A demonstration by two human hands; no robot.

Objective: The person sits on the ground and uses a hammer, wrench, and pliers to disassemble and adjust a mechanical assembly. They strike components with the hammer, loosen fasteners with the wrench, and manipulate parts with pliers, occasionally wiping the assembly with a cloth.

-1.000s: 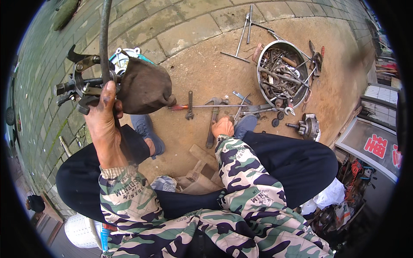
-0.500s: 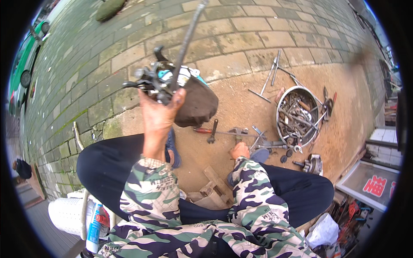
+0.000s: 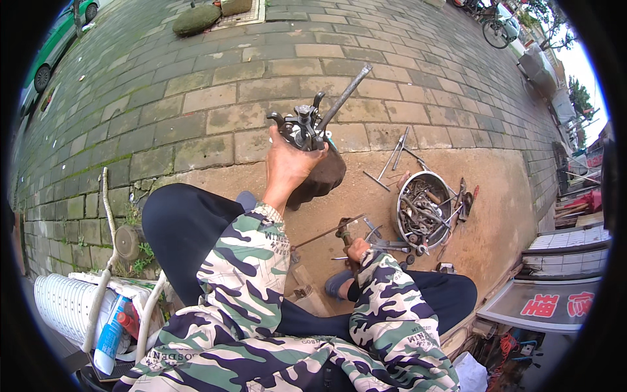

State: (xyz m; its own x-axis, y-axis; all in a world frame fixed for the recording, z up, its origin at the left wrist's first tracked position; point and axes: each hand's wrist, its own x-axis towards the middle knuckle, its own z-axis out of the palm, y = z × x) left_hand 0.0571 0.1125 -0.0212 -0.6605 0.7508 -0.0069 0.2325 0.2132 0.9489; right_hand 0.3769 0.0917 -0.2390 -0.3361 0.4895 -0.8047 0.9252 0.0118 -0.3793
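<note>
My left hand (image 3: 292, 163) is closed round a dark metal jaw puller (image 3: 304, 124) with hooked arms, held up in front of my left knee. A grey metal bar (image 3: 346, 97) slants up and right out of it. Beneath the puller bulges a dark brown rounded piece (image 3: 320, 176), partly hidden by my hand. Lower and to the right, my right hand (image 3: 358, 249) is closed round the handle of a hammer (image 3: 344, 230), its head pointing away from me. A thin rod (image 3: 320, 237) lies on the ground behind the hammer.
A round metal basin (image 3: 396, 219) full of tools and metal parts stands right of my right hand. T-shaped wrenches (image 3: 396, 160) lie beyond it, pliers (image 3: 467, 199) beside it. A white plastic basket-like item (image 3: 65, 307) with a blue tube (image 3: 111, 336) is at lower left, a signboard (image 3: 535, 304) at right.
My view has turned, shifting the scene. My left hand has tilted the puller so its bar leans further right. The hammer, in my right hand, appears raised nearer to me.
</note>
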